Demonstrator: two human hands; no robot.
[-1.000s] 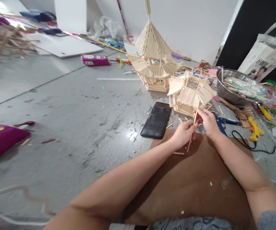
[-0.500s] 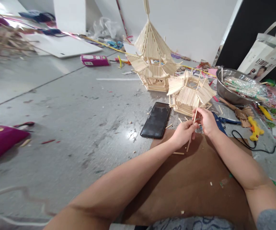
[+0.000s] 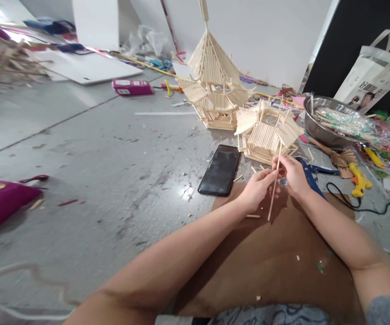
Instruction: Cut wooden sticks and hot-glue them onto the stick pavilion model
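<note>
A thin wooden stick [image 3: 272,199] is pinched between the fingertips of both my hands, slanting with its lower end over the brown board [image 3: 269,262]. My left hand [image 3: 258,188] grips it about the middle, thumb on top. Higher up, my right hand [image 3: 293,175] has its fingers closed on the same stick; some fingertips are hidden. Just behind the hands stands a small six-sided stick pavilion [image 3: 264,135] with an open top. A taller stick pavilion [image 3: 215,63] with a pointed roof rises behind it.
Left of my hands lies a black phone [image 3: 219,169]. To the right are blue-handled pliers [image 3: 312,178], a yellow glue gun [image 3: 360,180] with a black cord, and a metal bowl [image 3: 320,128] of wrapped sticks. A white bag [image 3: 360,81] stands behind. Purple packages [image 3: 132,87] lie at left.
The stick has shifted slightly in my fingers, its lower end moving a little right and down. My hands stay in nearly the same place, and the view has moved slightly.
</note>
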